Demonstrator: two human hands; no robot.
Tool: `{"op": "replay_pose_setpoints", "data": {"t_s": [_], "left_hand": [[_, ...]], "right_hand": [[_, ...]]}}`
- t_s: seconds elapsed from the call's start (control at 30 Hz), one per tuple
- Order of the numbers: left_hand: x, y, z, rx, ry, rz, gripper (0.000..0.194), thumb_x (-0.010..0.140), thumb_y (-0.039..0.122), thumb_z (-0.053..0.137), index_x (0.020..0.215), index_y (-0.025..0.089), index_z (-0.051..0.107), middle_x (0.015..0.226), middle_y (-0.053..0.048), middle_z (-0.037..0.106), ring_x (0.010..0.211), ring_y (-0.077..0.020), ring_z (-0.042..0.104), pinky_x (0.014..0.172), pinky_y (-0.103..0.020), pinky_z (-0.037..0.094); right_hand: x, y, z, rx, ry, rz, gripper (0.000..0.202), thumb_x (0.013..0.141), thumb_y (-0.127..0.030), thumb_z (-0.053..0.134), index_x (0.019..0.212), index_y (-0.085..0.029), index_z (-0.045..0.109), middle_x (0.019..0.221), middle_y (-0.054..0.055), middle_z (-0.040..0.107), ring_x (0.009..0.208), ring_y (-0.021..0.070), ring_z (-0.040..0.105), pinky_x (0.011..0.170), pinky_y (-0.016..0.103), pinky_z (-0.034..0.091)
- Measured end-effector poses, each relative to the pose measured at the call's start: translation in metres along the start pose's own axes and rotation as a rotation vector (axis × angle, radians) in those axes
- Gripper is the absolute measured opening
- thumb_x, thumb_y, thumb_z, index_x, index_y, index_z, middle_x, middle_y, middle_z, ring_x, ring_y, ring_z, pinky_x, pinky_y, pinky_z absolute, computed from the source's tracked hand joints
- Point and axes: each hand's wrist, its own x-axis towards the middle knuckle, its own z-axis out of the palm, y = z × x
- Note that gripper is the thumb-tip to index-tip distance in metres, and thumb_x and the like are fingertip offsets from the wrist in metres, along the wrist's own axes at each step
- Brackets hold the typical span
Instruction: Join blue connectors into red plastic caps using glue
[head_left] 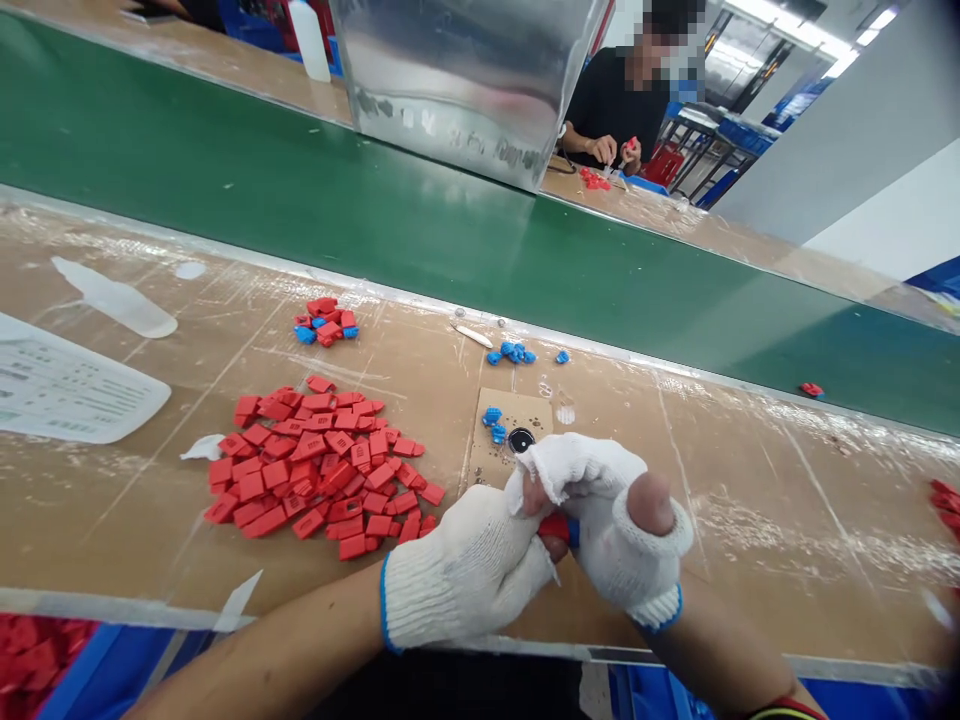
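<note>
My left hand [480, 560], in a white knit glove with bare fingertips, is closed around a small red plastic piece [553, 527]. My gloved right hand [619, 520] meets it from the right with curled fingers. Between the hands a small blue plastic piece [574, 532] touches the red one, held at the right hand's fingers. Whether the two are joined I cannot tell; fingers hide most of both. Just beyond the hands lies a cardboard pad [491, 395] with blue pieces [493, 417] and a black round disc [521, 440]. A large pile of red plastic pieces [322, 460] spreads to the left.
Red and blue pieces form a small cluster [326, 322]. More blue pieces [514, 352] lie near a white pointed tool [472, 335]. A green conveyor belt [262, 200] carries a metal box [465, 90]. Across it sits a co-worker [619, 110]. Blue bins [112, 670] stand below.
</note>
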Motion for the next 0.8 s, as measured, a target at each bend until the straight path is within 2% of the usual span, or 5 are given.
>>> {"op": "replay_pose_setpoints", "data": {"t_s": [0.2,0.33,0.5,0.63,0.8], "left_hand": [[0.011,-0.007,-0.002,-0.535,0.015,-0.095,0.045,0.108,0.056,0.039,0.078,0.022,0.045,0.073,0.0,0.047,0.065,-0.0141,0.041,0.061,-0.03,0.038],[0.012,-0.022,0.005,-1.007,0.058,-0.241,0.061,0.096,0.082,0.049,0.078,0.024,0.042,0.058,0.009,0.034,0.047,-0.0079,0.024,0.043,-0.024,0.022],[0.014,-0.026,0.008,-1.067,0.153,-0.27,0.07,0.092,0.09,0.048,0.068,0.024,0.044,0.047,0.01,0.027,0.04,-0.0067,0.021,0.04,-0.024,0.018],[0.018,-0.022,0.01,-1.015,0.172,-0.286,0.075,0.094,0.089,0.044,0.059,0.023,0.043,0.043,0.006,0.033,0.038,-0.0082,0.03,0.039,-0.025,0.021],[0.021,-0.017,0.005,-1.313,-0.041,-0.304,0.073,0.095,0.088,0.043,0.059,0.025,0.039,0.036,0.009,0.025,0.028,-0.0085,0.021,0.03,-0.023,0.019]], "right_hand": [[0.015,-0.003,-0.019,0.094,-0.014,-0.147,0.056,0.102,-0.074,0.055,0.088,-0.023,0.074,0.082,0.005,0.072,0.08,0.0236,0.069,0.075,0.04,0.058],[0.021,-0.014,-0.044,-0.274,-0.205,-0.265,0.025,0.104,-0.048,0.066,0.113,-0.026,0.074,0.108,0.006,0.076,0.098,0.0237,0.071,0.09,0.041,0.059],[0.031,-0.02,-0.047,-0.698,-0.442,-0.465,0.008,0.1,-0.018,0.066,0.098,-0.023,0.071,0.095,0.004,0.075,0.087,0.0194,0.068,0.081,0.033,0.058],[0.035,-0.019,-0.04,-0.65,-0.425,-0.353,0.016,0.102,-0.019,0.062,0.09,-0.023,0.07,0.082,0.001,0.072,0.074,0.0168,0.063,0.071,0.03,0.054],[0.036,-0.012,-0.045,-0.537,-0.387,-0.148,0.024,0.108,-0.032,0.058,0.094,-0.021,0.075,0.086,0.002,0.074,0.078,0.0186,0.066,0.076,0.033,0.055]]}}
